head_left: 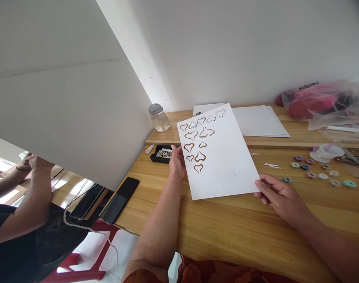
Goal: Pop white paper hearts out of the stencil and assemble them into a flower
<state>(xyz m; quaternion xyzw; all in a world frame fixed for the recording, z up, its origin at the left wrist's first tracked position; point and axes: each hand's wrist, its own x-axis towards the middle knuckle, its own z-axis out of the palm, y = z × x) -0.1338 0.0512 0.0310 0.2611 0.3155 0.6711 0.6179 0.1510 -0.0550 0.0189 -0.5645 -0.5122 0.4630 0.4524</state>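
Observation:
A white sheet of paper [223,169] with several curved, heart-like shapes cut through it is held up, tilted, above the wooden table. Brown wood and other things show through the cut-outs along its left and top parts. My left hand [177,163] grips the sheet's left edge, its fingers partly hidden behind the paper. My right hand [275,192] pinches the lower right corner between thumb and fingers. Just behind my left hand lies a black tray [154,158] with small beads in it. Thin white paper scraps [272,165] lie to the right of the sheet.
White sheets [257,121] and a lidded clear jar [160,120] stand on the raised back shelf. Several thread bobbins [312,175], a white cup [326,152] and plastic bags [312,102] are at right. A phone [120,200] lies left, near a partition and another person's arms [40,181].

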